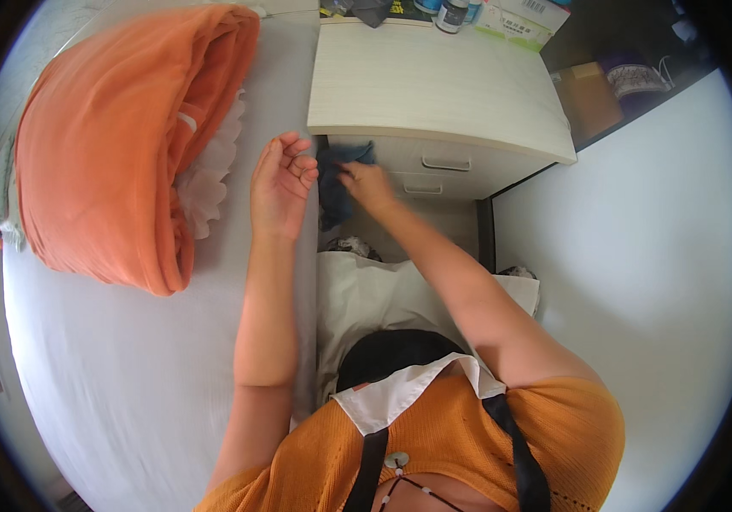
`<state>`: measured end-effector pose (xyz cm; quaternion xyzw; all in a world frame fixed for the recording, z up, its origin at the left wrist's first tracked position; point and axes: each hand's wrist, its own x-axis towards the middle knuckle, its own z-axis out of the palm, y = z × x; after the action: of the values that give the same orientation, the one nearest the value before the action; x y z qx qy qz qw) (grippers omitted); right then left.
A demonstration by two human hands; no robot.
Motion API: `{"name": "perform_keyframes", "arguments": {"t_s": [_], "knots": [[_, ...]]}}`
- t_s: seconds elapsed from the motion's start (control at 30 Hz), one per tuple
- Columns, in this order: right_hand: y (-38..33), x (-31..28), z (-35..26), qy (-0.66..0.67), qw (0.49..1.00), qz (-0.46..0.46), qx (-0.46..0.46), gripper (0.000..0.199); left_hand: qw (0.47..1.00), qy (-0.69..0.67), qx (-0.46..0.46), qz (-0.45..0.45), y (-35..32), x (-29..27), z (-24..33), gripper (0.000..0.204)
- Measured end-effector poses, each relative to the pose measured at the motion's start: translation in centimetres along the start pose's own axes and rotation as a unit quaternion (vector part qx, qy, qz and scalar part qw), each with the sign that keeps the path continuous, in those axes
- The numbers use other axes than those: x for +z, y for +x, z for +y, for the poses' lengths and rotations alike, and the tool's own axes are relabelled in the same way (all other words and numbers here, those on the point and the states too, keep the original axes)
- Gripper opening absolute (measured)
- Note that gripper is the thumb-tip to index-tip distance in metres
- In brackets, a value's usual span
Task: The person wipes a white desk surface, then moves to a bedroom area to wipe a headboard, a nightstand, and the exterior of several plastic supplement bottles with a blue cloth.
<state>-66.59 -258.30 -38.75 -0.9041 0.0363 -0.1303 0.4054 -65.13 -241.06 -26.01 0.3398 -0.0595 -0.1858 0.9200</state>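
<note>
A dark blue cloth (334,192) hangs in the gap between the bed and the drawer cabinet. My right hand (367,188) grips it near its upper right part, fingers closed on the fabric. Over the bed's edge, just left of the cloth, my left hand (285,175) is raised with the palm up. Its fingers are loosely bent and apart, and nothing lies in them. The cabinet front (391,158) with its two handled drawers stands right beyond my right hand.
A folded orange blanket (118,154) with a white frilled edge lies on the bed's pale sheet (127,367). Bottles (452,15) and a green-white box (519,21) stand on the cabinet top (434,77). A white panel (613,213) rises at right.
</note>
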Motion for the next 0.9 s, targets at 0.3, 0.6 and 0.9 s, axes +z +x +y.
{"name": "perform_keyframes", "arguments": {"t_s": [0.3, 0.6, 0.9], "knots": [[-3.9, 0.4, 9.9, 0.077, 0.986, 0.105, 0.105, 0.027, 0.992, 0.118, -0.041, -0.033, 0.2, 0.5, -2.5, 0.028], [-10.1, -13.7, 24.2, 0.112, 0.866, 0.399, 0.279, 0.028, 0.986, 0.141, -0.070, -0.050, -0.1, 1.1, -4.0, 0.027], [-7.9, -10.3, 20.0, 0.194, 0.840, 0.390, 0.325, 0.030, 0.980, 0.151, -0.116, -0.050, -0.3, 1.6, -6.1, 0.028]]}}
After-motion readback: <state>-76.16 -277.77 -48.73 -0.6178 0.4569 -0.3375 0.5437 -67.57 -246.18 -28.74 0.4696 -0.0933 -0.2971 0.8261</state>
